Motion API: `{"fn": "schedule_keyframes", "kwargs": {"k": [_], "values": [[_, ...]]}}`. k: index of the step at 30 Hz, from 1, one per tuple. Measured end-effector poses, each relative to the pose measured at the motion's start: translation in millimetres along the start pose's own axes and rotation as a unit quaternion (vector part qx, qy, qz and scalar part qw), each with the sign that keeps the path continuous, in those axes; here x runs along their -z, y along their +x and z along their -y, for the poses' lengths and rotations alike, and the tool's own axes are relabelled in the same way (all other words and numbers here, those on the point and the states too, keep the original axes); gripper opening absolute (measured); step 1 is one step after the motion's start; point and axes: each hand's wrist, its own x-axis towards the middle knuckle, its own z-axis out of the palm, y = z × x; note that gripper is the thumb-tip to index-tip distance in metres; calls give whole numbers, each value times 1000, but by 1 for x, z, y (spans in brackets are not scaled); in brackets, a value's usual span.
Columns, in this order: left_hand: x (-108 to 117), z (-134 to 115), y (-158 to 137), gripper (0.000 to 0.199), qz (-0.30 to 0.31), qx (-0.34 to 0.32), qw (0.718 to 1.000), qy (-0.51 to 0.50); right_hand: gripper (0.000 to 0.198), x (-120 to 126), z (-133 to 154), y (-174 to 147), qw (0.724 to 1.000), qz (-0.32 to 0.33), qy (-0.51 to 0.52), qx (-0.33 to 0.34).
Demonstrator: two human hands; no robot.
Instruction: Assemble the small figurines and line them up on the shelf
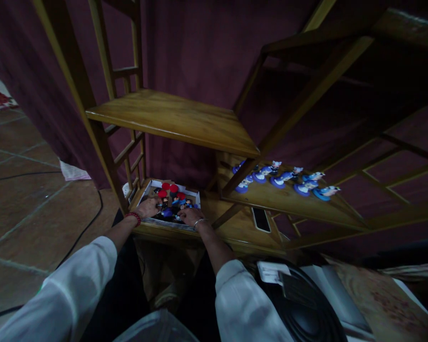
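Note:
A shallow white cardboard box stands on the lower wooden shelf, holding several small figurines with red, blue and black parts. My left hand, with a red bead bracelet at the wrist, reaches over the box's left side. Its fingers are curled at a small dark figurine. At the box's front right, my right hand has its fingers bent down among the blue and black figurines. What lies between those fingertips is too dark and small to make out. Round red pieces lie toward the back of the box.
Several figurines on purple and blue bases stand on the raised shelf at right. A phone lies on the lower shelf. An upper shelf board overhangs the box. Slanted wooden bars divide the shelving. A black stool-like object is beside my right arm.

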Motion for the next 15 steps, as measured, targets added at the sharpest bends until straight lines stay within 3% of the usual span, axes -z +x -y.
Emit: {"fn": "schedule_keyframes", "kwargs": {"k": [4,15], "values": [[-3,5,3,25,-4,-22,1000,-17,28,3,5,-2,1000,1,16,-22],[-10,14,10,35,7,16,997,-75,26,-4,11,-1,997,-31,44,-47]]}}
